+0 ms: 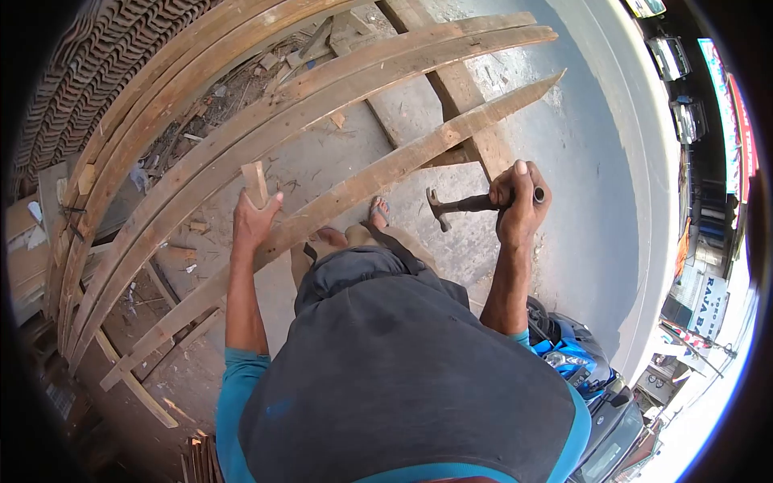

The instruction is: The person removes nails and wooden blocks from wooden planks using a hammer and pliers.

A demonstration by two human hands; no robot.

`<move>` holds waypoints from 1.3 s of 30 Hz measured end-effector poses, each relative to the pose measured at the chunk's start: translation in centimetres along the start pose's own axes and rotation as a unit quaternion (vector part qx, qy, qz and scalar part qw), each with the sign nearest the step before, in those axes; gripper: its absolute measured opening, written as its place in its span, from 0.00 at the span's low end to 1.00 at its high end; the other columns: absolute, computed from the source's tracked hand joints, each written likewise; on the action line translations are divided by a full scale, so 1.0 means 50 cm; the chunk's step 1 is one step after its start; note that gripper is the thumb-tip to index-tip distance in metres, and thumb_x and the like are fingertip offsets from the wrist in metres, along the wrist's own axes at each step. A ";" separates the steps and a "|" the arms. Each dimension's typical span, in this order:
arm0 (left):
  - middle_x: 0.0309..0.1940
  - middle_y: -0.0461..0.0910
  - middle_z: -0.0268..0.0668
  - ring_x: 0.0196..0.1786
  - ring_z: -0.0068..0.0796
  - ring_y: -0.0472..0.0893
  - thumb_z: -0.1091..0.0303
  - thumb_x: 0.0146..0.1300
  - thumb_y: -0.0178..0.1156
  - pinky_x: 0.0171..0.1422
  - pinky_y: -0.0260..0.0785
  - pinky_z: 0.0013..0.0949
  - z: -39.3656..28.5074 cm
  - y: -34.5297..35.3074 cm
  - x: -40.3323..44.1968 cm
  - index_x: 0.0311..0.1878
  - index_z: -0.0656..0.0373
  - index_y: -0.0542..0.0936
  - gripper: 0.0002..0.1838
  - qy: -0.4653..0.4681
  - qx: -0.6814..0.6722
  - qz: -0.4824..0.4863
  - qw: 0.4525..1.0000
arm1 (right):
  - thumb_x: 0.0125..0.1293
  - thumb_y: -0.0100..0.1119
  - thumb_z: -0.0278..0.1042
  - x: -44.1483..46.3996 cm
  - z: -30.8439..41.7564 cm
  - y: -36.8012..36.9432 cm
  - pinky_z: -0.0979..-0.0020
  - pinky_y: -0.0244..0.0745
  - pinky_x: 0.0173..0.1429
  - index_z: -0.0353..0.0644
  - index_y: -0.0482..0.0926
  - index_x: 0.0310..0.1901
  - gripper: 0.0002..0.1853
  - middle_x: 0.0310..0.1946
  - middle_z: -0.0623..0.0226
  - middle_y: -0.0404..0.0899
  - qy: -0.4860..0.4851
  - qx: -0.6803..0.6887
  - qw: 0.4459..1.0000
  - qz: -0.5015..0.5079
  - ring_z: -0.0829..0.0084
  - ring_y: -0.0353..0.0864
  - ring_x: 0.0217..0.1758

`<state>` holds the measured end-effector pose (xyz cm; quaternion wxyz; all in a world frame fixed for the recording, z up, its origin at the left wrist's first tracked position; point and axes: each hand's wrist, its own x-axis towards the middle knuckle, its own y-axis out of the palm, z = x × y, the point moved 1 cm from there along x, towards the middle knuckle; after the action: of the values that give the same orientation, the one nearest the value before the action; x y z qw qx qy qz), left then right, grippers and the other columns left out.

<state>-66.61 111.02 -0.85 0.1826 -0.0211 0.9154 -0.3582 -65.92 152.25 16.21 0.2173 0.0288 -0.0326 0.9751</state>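
My right hand (519,200) is closed round the dark handle of a claw hammer (465,205), whose metal head points left over the concrete floor. On the left, my left hand (256,219) grips a small wood block (255,183) that stands up between thumb and fingers, beside a long plank (386,167). This plank slants from lower left to upper right in front of my legs. Whether the left hand also touches the plank is unclear.
More long boards (306,101) lie beyond the plank, over crossing beams (467,97). Stacked roof tiles (72,88) fill the upper left. Wood scraps and nails litter the floor. A blue motorbike (573,358) and a car (612,443) stand at lower right, beside the road.
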 end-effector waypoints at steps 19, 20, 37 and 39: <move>0.65 0.69 0.58 0.67 0.59 0.69 0.44 0.57 0.76 0.72 0.61 0.58 -0.058 0.020 0.055 0.75 0.61 0.65 0.49 0.121 0.163 -0.240 0.949 | 0.79 0.54 0.40 0.099 -0.050 -0.173 0.73 0.61 0.27 0.41 0.68 0.26 0.21 0.18 0.71 0.64 -0.006 0.008 0.996 -0.094 0.78 0.63 0.21; 0.65 0.70 0.55 0.67 0.56 0.69 0.44 0.53 0.77 0.71 0.62 0.56 -0.108 0.042 -0.002 0.73 0.60 0.68 0.50 0.130 0.157 -0.111 0.973 | 0.79 0.54 0.40 0.102 -0.054 -0.179 0.73 0.61 0.27 0.41 0.68 0.25 0.21 0.18 0.71 0.64 -0.014 0.006 0.994 -0.104 0.78 0.63 0.21; 0.49 0.86 0.52 0.54 0.52 0.84 0.47 0.52 0.75 0.57 0.75 0.47 -0.061 0.055 0.075 0.55 0.59 0.85 0.31 0.027 0.142 0.286 0.947 | 0.79 0.53 0.40 0.151 -0.071 -0.107 0.71 0.66 0.29 0.39 0.69 0.26 0.21 0.18 0.69 0.64 -0.046 0.036 0.998 -0.031 0.75 0.67 0.22; 0.49 0.86 0.52 0.54 0.50 0.84 0.50 0.53 0.75 0.57 0.74 0.47 -0.054 0.064 0.076 0.52 0.62 0.85 0.29 0.067 0.119 0.265 0.955 | 0.80 0.52 0.40 0.147 -0.071 -0.105 0.70 0.67 0.29 0.38 0.69 0.26 0.22 0.18 0.68 0.65 -0.039 0.049 0.998 -0.028 0.74 0.67 0.21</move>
<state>-70.81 114.51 -2.38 0.2106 0.2681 0.8490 -0.4036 -70.49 160.38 13.46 0.2412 0.0788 0.0077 0.9672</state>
